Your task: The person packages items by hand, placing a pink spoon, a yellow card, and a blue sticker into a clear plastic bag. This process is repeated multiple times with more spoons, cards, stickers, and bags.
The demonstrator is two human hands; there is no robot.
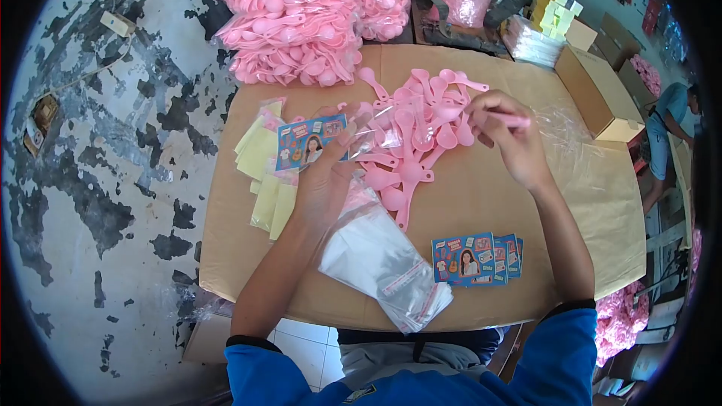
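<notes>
My left hand (329, 165) is closed on a blue printed card (307, 140) and a transparent plastic bag (374, 129), whose open side faces right. My right hand (511, 135) pinches a pink scoop (508, 118), its handle pointing right, beside the loose pile of pink scoops (421, 116). Below my left hand lies a fanned stack of transparent bags (368, 252). A small stack of blue cards (464, 259) rests near the front edge. Left of my left hand are several filled packets (263, 146) with pale yellow backs.
Large bags of pink scoops (293, 22) stand at the table's back left. A cardboard box (599, 94) sits at the back right, near yellow packets (555, 4). Another person (665, 131) is at the far right. Brown card covers the table (496, 195).
</notes>
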